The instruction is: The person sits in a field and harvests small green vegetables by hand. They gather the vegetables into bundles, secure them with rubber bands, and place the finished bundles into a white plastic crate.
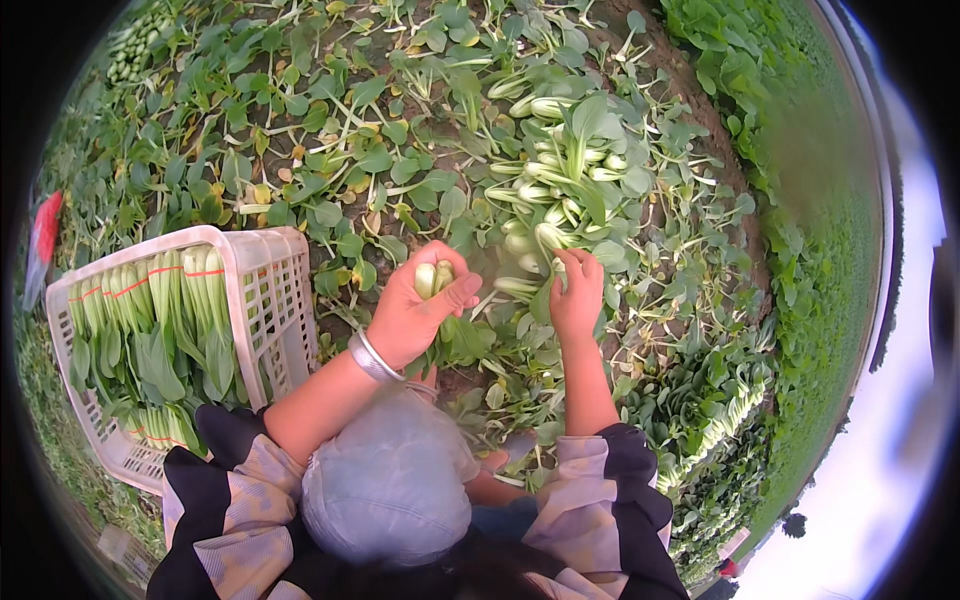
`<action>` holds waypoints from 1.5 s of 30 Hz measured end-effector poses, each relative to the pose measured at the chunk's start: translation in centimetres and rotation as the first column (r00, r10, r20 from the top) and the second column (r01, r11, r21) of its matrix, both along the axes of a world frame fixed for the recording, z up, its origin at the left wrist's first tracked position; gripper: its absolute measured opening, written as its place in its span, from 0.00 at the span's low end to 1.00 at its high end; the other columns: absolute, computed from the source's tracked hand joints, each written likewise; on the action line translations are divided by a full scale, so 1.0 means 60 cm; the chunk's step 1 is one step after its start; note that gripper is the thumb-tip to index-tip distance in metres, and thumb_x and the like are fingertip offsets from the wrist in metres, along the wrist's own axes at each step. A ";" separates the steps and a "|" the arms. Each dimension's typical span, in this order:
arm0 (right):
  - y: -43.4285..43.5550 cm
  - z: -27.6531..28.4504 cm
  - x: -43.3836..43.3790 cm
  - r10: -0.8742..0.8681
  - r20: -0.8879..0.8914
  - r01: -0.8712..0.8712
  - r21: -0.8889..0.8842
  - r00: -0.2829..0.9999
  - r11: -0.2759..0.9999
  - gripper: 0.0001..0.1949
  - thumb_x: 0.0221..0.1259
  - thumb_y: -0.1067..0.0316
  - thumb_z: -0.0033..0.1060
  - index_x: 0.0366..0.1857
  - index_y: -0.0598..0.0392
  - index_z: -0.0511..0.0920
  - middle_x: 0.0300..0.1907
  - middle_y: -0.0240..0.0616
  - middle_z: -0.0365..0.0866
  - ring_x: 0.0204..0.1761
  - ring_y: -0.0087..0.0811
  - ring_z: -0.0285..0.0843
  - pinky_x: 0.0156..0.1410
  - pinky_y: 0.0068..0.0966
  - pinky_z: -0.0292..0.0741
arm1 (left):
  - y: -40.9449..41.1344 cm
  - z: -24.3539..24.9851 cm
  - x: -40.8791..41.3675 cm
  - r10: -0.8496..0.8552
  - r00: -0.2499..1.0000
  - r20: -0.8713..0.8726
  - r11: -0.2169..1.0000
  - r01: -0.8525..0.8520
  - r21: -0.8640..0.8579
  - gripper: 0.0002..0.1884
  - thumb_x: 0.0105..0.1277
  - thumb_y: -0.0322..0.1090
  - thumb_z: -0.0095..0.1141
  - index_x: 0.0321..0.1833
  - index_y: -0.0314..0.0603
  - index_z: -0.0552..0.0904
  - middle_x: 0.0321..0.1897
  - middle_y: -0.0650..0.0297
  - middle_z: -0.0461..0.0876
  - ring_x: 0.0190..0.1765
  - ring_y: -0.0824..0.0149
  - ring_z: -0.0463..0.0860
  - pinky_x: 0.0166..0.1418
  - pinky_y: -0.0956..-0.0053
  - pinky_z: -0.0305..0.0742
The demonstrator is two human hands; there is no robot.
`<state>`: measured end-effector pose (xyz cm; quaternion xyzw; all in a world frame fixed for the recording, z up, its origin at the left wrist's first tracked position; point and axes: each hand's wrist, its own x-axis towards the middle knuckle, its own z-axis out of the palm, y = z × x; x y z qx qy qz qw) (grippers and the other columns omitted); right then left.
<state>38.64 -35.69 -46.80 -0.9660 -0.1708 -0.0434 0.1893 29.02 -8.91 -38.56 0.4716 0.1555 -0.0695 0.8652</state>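
My left hand [431,296] is closed around a few heads of bok choy [425,280]. Their pale stem bases poke up between thumb and fingers, and green leaves hang below the fist. To the right, my right hand [576,291] reaches the near end of a heap of loose bok choy [551,171]. Its fingers pinch one bok choy [541,301], whose pale base shows at the fingertips; the palm side is hidden. The heap stretches away from me, with most pale bases towards the left.
A white plastic crate [274,300] at left holds bok choy bundles [161,330] tied with red bands. More bok choy [705,435] lies in a row at lower right. Cut leaves [330,150] litter the soil. A leafy crop bed [806,300] borders the right; a blue cap [390,480] fills the lower middle.
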 end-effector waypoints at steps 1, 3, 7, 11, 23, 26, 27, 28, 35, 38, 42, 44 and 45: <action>-0.026 -0.018 0.014 0.087 0.000 -0.087 -0.064 0.996 0.994 0.24 0.51 0.81 0.70 0.54 0.47 0.86 0.55 0.37 0.84 0.61 0.47 0.79 0.65 0.45 0.77 | 0.000 0.000 0.000 -0.020 1.000 0.014 0.995 0.018 0.100 0.12 0.78 0.35 0.67 0.58 0.42 0.80 0.35 0.71 0.80 0.36 0.78 0.79 0.47 0.79 0.79; -0.076 -0.040 0.040 0.253 -0.010 -0.250 -0.198 0.967 0.948 0.23 0.51 0.79 0.71 0.53 0.44 0.87 0.56 0.36 0.84 0.62 0.45 0.80 0.64 0.44 0.77 | 0.001 0.010 0.005 -0.072 0.996 0.045 0.956 0.056 0.289 0.17 0.77 0.34 0.68 0.63 0.41 0.81 0.31 0.73 0.76 0.35 0.80 0.76 0.44 0.82 0.76; -0.071 -0.038 0.065 0.215 0.166 -0.212 -0.036 0.963 0.977 0.18 0.55 0.71 0.79 0.45 0.48 0.77 0.56 0.37 0.85 0.62 0.45 0.81 0.66 0.42 0.76 | 0.022 0.036 0.005 -0.057 0.998 -0.036 0.951 0.065 0.304 0.20 0.76 0.32 0.69 0.67 0.40 0.83 0.31 0.76 0.76 0.36 0.82 0.73 0.45 0.83 0.72; -0.029 -0.031 0.077 -0.179 -0.323 0.268 0.253 0.929 0.930 0.22 0.59 0.66 0.81 0.44 0.51 0.68 0.53 0.42 0.87 0.56 0.50 0.86 0.59 0.42 0.81 | 0.023 0.013 -0.002 -0.155 0.987 -0.045 0.927 0.161 0.339 0.16 0.75 0.32 0.68 0.63 0.40 0.88 0.44 0.69 0.85 0.48 0.75 0.81 0.58 0.75 0.76; 0.117 0.141 0.009 0.200 -0.353 -0.052 0.388 0.914 0.920 0.21 0.57 0.68 0.82 0.56 0.52 0.88 0.47 0.37 0.82 0.49 0.39 0.84 0.56 0.34 0.81 | 0.000 -0.012 -0.020 -0.337 0.940 0.051 0.859 0.285 0.426 0.17 0.73 0.34 0.68 0.63 0.43 0.88 0.80 0.52 0.73 0.77 0.54 0.76 0.79 0.61 0.70; 0.147 0.214 -0.038 0.224 -0.361 -0.006 0.515 0.905 0.857 0.23 0.56 0.70 0.84 0.57 0.52 0.88 0.50 0.38 0.81 0.52 0.37 0.81 0.60 0.33 0.79 | -0.004 0.001 -0.013 -0.265 0.954 0.140 0.918 0.205 0.339 0.12 0.72 0.33 0.70 0.54 0.39 0.88 0.68 0.53 0.82 0.68 0.56 0.80 0.75 0.62 0.72; 0.149 0.224 -0.048 0.227 -0.340 -0.006 0.542 0.913 0.840 0.23 0.55 0.70 0.85 0.57 0.52 0.88 0.51 0.38 0.80 0.54 0.37 0.80 0.61 0.33 0.78 | -0.004 0.002 -0.010 -0.278 0.945 0.175 0.910 0.201 0.362 0.11 0.72 0.33 0.70 0.52 0.38 0.88 0.66 0.54 0.83 0.66 0.57 0.81 0.73 0.62 0.73; 0.148 0.231 -0.053 0.238 -0.342 -0.008 0.558 0.909 0.830 0.22 0.58 0.67 0.84 0.58 0.53 0.88 0.58 0.40 0.78 0.61 0.40 0.77 0.67 0.36 0.76 | -0.001 0.002 -0.007 -0.289 0.934 0.209 0.902 0.193 0.386 0.10 0.72 0.33 0.70 0.50 0.38 0.87 0.63 0.54 0.83 0.65 0.57 0.82 0.72 0.62 0.74; 0.134 0.255 -0.067 0.523 -0.580 0.290 0.794 0.625 0.534 0.22 0.70 0.64 0.75 0.65 0.57 0.82 0.62 0.43 0.85 0.72 0.45 0.76 0.82 0.41 0.66 | 0.011 0.042 0.002 -0.435 0.846 0.308 0.853 0.278 0.441 0.08 0.69 0.31 0.70 0.47 0.41 0.87 0.67 0.54 0.77 0.61 0.58 0.83 0.68 0.63 0.76; 0.125 0.244 -0.080 0.282 -0.274 0.054 0.797 0.920 0.601 0.18 0.74 0.61 0.72 0.60 0.58 0.81 0.50 0.40 0.87 0.55 0.41 0.83 0.65 0.41 0.77 | 0.009 0.045 0.000 -0.336 0.861 0.382 0.898 0.170 0.406 0.19 0.66 0.29 0.71 0.59 0.46 0.83 0.75 0.54 0.66 0.53 0.66 0.81 0.64 0.64 0.77; 0.152 0.246 -0.082 0.353 -0.110 -0.174 0.713 0.929 0.679 0.34 0.75 0.31 0.57 0.58 0.59 0.80 0.43 0.43 0.82 0.44 0.44 0.82 0.51 0.42 0.78 | 0.012 0.064 -0.007 -0.286 0.940 0.184 0.956 0.294 -0.013 0.61 0.62 0.34 0.79 0.91 0.52 0.45 0.75 0.57 0.63 0.52 0.70 0.77 0.69 0.67 0.72; 0.186 0.261 -0.100 0.388 -0.222 -0.143 0.680 0.895 0.719 0.49 0.70 0.14 0.32 0.57 0.60 0.79 0.44 0.48 0.81 0.45 0.51 0.82 0.53 0.43 0.77 | 0.009 0.034 -0.007 -0.283 0.905 0.317 0.957 0.243 0.160 0.68 0.58 0.43 0.84 0.92 0.49 0.42 0.75 0.56 0.62 0.60 0.65 0.76 0.75 0.64 0.69; 0.193 0.256 -0.105 0.392 -0.204 -0.153 0.689 0.897 0.709 0.50 0.71 0.14 0.31 0.58 0.60 0.79 0.45 0.48 0.81 0.47 0.52 0.82 0.55 0.43 0.77 | 0.010 0.030 -0.007 -0.296 0.902 0.315 0.949 0.242 0.201 0.71 0.54 0.48 0.85 0.92 0.47 0.43 0.76 0.56 0.62 0.66 0.62 0.73 0.78 0.63 0.65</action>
